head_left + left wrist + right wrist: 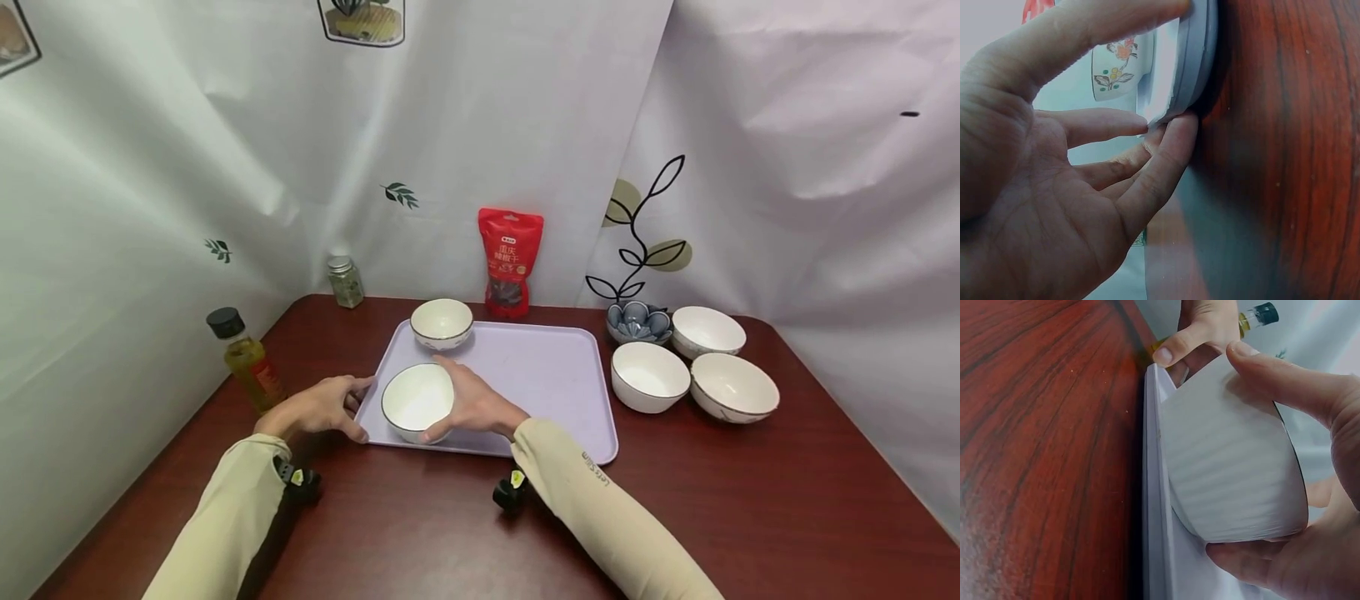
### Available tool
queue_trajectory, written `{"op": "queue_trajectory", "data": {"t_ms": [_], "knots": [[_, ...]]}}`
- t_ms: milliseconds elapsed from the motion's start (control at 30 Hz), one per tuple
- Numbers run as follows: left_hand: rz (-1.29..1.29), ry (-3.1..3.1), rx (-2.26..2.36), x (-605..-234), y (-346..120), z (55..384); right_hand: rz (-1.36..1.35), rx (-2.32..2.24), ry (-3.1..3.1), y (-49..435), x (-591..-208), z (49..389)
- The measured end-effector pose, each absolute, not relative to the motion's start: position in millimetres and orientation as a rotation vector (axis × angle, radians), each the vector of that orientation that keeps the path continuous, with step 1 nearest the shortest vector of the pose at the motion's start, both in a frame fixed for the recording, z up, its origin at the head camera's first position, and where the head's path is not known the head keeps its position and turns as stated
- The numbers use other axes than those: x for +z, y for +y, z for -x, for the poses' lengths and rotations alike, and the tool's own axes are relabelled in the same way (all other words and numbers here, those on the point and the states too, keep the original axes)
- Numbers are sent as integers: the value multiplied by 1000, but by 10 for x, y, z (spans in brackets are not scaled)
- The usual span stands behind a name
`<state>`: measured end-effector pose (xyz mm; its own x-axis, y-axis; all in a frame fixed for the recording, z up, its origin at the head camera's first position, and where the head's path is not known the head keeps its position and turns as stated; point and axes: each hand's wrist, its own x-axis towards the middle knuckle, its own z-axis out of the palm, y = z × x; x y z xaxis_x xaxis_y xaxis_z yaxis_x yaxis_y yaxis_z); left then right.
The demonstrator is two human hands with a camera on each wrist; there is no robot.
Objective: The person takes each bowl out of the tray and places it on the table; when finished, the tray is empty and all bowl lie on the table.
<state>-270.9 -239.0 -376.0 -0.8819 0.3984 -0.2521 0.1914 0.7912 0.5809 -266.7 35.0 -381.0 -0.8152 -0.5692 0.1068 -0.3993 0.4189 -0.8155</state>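
A white, round, ceramic-looking bowl with a thin dark rim [417, 398] is held over the front left part of a flat, lilac, rectangular tray with a low raised edge [543, 375], which is laid on a dark red-brown, wood-grained table [405, 525]. Whether the bowl's base is fully rested on the tray cannot be told. The bowl is likely to be stiff, light enough for one hand, smooth enough to slip, and breakable if knocked. It is best grasped by opposite sides of its wall, just under the rim, since the wall narrows towards the foot. The tray, judged light and rigid, is best steadied by its edge.

By the right hand [476, 400], the bowl is gripped from its right: thumb and fingers are parted to the bowl's width, the thumb set against the near side and the fingers curled around the far side. The right forearm, covered by a beige sleeve [600, 492], is slanted in from the lower right. By the left hand [318, 407], the tray's front left corner is lightly held between thumb and bent fingers, with the palm clear of the edge.
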Motion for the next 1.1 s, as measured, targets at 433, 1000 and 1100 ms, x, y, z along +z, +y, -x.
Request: {"op": "queue_trajectory", "data": {"t_ms": [433, 1000, 1100], "knots": [[-470, 2600, 805, -3752, -2389, 2680, 840, -1308, 2602, 318, -3839, 2661], [-471, 2613, 793, -3748, -2370, 2684, 825, -1383, 2565, 655, -3630, 2564], [-483, 2611, 792, -3743, -2356, 2689, 850, -1379, 2568, 818, -3589, 2523]]}}
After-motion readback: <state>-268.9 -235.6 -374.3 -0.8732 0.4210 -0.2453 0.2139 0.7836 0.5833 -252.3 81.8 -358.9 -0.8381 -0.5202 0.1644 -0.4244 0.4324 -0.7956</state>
